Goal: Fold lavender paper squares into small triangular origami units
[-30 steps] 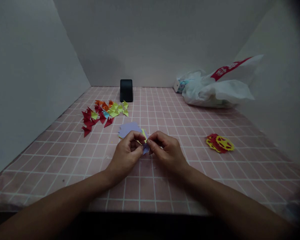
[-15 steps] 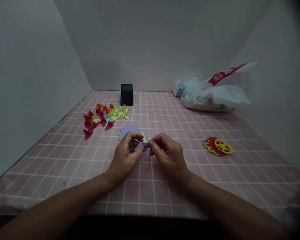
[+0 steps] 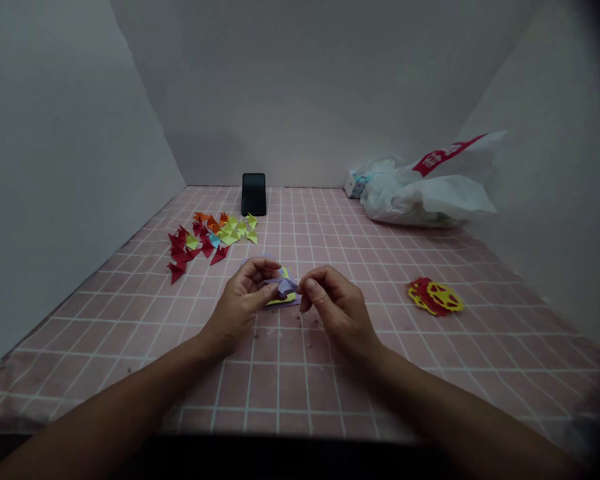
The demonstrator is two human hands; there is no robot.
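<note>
Between my two hands is a small purple folded paper (image 3: pixel 286 287), partly hidden by the fingers. My left hand (image 3: pixel 244 297) pinches its left side between thumb and fingers. With thumb and forefinger, my right hand (image 3: pixel 334 303) grips the paper's right tip. Beneath the hands, purple and yellow paper pieces (image 3: pixel 283 301) lie on the table, mostly covered by my left hand. Beyond my left hand, several small folded paper birds in red (image 3: pixel 181 252), orange (image 3: pixel 213 223) and yellow (image 3: pixel 233 231) form a loose group, with a light blue one (image 3: pixel 214 240) among them.
A black phone (image 3: pixel 254 194) leans upright at the back of the pink checked tablecloth (image 3: pixel 370 373). At the back right lie a white plastic bag (image 3: pixel 425 197) and a small box (image 3: pixel 353 185). Red and yellow paper cut-outs (image 3: pixel 436 297) lie right of my hands. White walls surround the table.
The purple paper has turned and its folds look different between my fingers. My left hand has shifted slightly left, showing more yellow paper below. The whole view has tilted a little.
</note>
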